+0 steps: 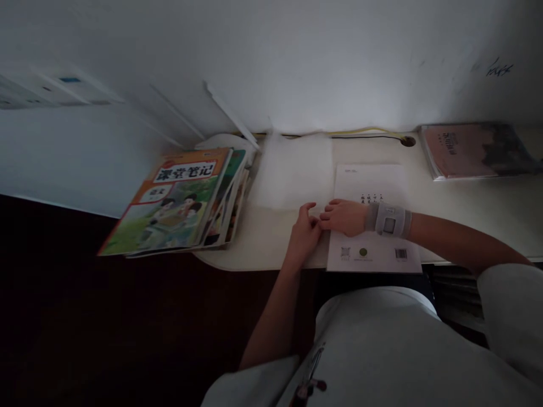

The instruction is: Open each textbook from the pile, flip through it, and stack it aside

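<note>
A white booklet (pixel 373 186) lies closed on the pale desk (pixel 487 209) in front of me, with codes printed along its near edge. My right hand (pixel 345 216), with a grey band and watch on the wrist, rests on the booklet's left edge with its fingers curled. My left hand (pixel 304 230) sits just left of it on the desk, fingers bent and touching the right hand's fingertips at the booklet's edge. What the fingers pinch, if anything, is too small to see. A white sheet (pixel 292 172) lies behind my left hand.
A slanted stack of colourful schoolbooks (pixel 178 200) overhangs the desk's left end. A pink book in a clear cover (pixel 475 150) lies at the back right. A cable (pixel 365 134) runs along the wall to a grommet hole (pixel 408 141). The floor to the left is dark.
</note>
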The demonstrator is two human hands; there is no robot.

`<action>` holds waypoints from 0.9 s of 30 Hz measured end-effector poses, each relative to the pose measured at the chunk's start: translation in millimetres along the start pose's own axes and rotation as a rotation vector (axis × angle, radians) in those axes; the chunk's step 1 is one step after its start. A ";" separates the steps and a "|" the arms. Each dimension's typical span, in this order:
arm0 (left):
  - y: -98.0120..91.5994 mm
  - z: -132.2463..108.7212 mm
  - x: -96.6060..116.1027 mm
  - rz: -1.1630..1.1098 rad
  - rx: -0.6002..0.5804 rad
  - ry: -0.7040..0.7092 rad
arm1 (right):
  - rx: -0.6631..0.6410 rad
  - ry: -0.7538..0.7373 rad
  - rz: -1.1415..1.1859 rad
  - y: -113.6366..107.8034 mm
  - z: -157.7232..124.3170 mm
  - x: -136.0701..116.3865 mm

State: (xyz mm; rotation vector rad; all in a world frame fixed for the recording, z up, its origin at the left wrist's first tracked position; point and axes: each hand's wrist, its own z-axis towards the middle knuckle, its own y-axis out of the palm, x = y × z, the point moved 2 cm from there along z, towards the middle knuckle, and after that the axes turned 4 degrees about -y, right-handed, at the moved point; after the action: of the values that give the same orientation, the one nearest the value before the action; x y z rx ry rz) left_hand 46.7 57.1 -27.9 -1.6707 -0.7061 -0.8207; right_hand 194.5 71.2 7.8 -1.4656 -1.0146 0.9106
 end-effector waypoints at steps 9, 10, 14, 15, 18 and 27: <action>-1.5 -5.3 8.7 -0.346 -0.025 0.000 | -0.077 -0.055 -0.154 -20.2 -2.0 -10.8; -4.2 -6.6 13.4 -0.368 -0.024 0.014 | -0.061 -0.052 -0.175 -25.7 -6.4 -11.7; -23.7 -10.3 33.0 -0.424 -0.007 0.081 | 0.099 -0.030 -0.239 -65.9 -45.4 -13.8; -30.5 -10.5 36.7 -0.423 -0.006 0.095 | 0.146 -0.018 -0.242 -77.7 -60.9 -14.3; -53.0 -9.1 42.2 -0.397 -0.021 0.115 | 0.289 0.042 -0.249 -104.4 -116.3 -18.2; -70.6 -1.6 56.1 -0.382 0.068 0.066 | 0.791 0.199 -0.172 -96.9 -209.0 -37.0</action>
State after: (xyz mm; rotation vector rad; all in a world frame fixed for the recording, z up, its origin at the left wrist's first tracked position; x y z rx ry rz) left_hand 23.0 74.2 57.5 -1.4602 -1.0135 -1.1004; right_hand 365.9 -29.1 130.3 -0.7664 -0.5192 0.8776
